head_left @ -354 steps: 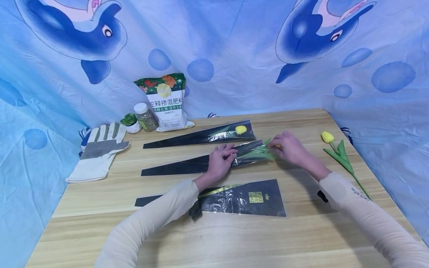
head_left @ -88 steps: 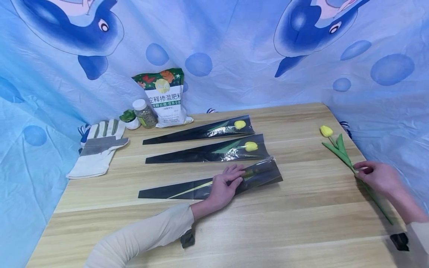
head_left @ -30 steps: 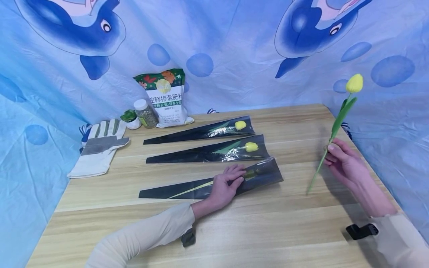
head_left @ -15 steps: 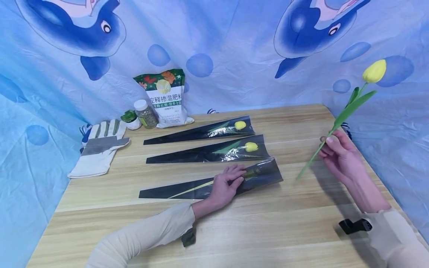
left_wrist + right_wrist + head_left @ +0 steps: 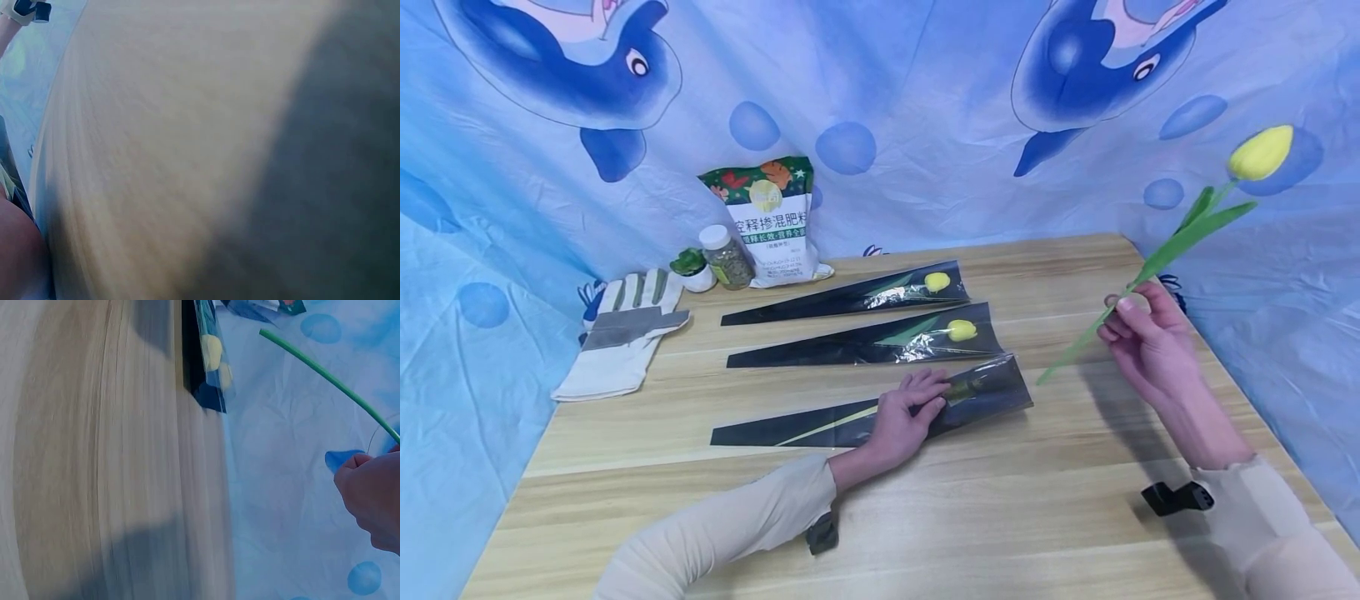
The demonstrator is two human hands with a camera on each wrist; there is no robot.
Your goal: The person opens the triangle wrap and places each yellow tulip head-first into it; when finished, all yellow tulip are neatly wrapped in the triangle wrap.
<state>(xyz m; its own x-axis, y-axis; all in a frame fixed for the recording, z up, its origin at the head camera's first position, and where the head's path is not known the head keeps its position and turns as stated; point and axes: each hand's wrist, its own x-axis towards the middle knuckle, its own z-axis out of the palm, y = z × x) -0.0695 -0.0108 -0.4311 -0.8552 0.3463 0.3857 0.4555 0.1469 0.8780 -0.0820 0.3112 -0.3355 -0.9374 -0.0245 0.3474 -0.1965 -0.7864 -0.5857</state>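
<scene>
A yellow tulip (image 5: 1261,153) with green leaves is in my right hand (image 5: 1153,346), pinched by its stem between thumb and fingers above the table's right side. Its bloom points up and right; the stem's lower end hangs near the mouth of the nearest flower sleeve (image 5: 996,392). On that black, clear-fronted sleeve rests my left hand (image 5: 901,421), its fingers lying over the film. The right wrist view shows the green stem (image 5: 325,375) reaching out from the hand. Only a blurred bit of the left hand (image 5: 22,256) shows in the left wrist view.
Behind lie two more sleeves, the middle one (image 5: 805,350) and the far one (image 5: 797,308), each with a yellow tulip inside. At the back left are a work glove (image 5: 625,329), a potted plant (image 5: 691,265), a jar (image 5: 727,260) and a fertilizer bag (image 5: 778,237).
A tulip went into the middle sleeve, and the left hand moved to the nearest sleeve. The right hand lifted the last tulip off the table, carrying it leftward with its bloom tilting right.
</scene>
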